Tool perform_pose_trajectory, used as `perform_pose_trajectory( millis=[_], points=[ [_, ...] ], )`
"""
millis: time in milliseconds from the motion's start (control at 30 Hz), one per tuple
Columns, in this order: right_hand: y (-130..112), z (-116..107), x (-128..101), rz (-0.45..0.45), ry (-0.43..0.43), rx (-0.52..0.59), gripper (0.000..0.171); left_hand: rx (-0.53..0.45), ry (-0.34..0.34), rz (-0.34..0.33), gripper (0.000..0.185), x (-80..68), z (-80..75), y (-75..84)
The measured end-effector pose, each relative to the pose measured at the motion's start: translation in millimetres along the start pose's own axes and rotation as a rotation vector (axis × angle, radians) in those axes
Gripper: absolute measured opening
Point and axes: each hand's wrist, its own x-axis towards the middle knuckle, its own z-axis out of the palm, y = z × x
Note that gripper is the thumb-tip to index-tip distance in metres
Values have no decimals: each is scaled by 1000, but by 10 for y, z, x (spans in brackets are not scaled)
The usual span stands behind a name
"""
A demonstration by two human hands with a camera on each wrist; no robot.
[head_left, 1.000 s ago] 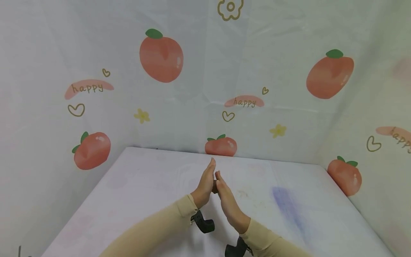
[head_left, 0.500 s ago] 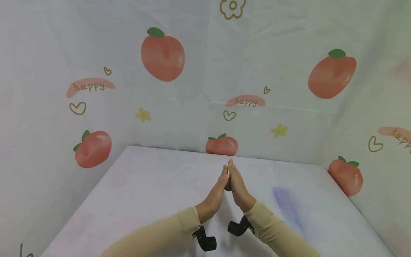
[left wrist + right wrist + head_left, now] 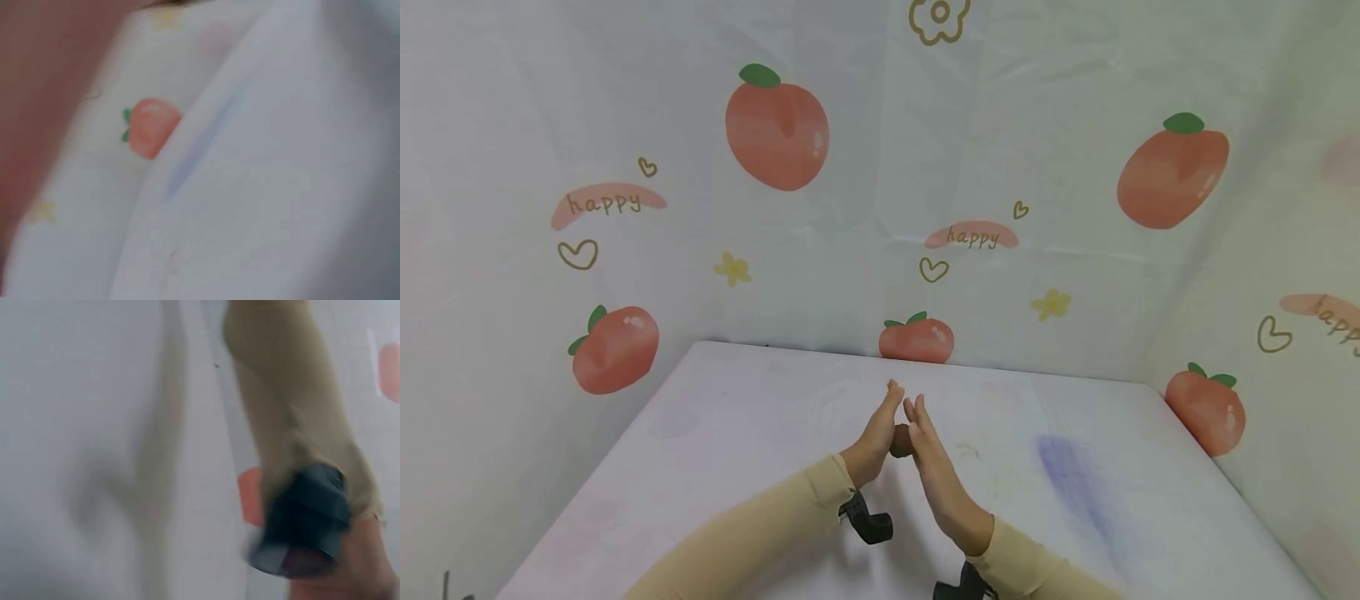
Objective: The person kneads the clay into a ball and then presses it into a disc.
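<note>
In the head view a small brown ball (image 3: 901, 442), like a lump of modelling clay, sits between my two palms above the white table. My left hand (image 3: 872, 443) presses it from the left with straight fingers pointing away from me. From the other side my right hand (image 3: 942, 483) leans against it, its straight fingers also pointing up and forward. The fingertips stand slightly apart at the top. A blurred part of my left hand (image 3: 50, 94) fills the left of the left wrist view. The right wrist view shows the left hand's edge (image 3: 365, 559) below its sleeve; the ball is out of sight there.
Beige sleeves (image 3: 775, 517) and a black wrist camera (image 3: 868, 521) hang low over the white tabletop (image 3: 700, 450). A blue-purple smear (image 3: 1075, 483) marks the table's right side. Behind stands a white curtain (image 3: 850, 167) printed with red fruit.
The hands swung right half a second ago, right hand forward, then came back left. Now the left hand is further forward and the right has slid back. The brown ball moved with them.
</note>
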Motion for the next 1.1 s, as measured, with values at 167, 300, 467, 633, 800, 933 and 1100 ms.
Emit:
perform_pose_trajectory(
  millis=[167,300,467,633,800,933,1100],
  points=[
    [-97,-181,227,-36,125,59,61,82,-117,93,70,-146,154,-49],
    [-37,-300,373,14,171,44,62,55,-192,147,66,-265,251,28],
    [130,-230,306,78,150,26,61,-28,-160,143,67,-274,219,170],
    [145,-34,80,96,10,17,62,20,-30,122,67,-141,92,143],
    [14,30,4,35,-4,107,61,73,-3,68,68,-89,59,0],
    [-68,-76,136,20,90,171,59,130,-67,73,66,-173,102,-66],
    [-12,-182,303,67,158,180,61,109,-165,157,62,-287,191,-9]
  ],
)
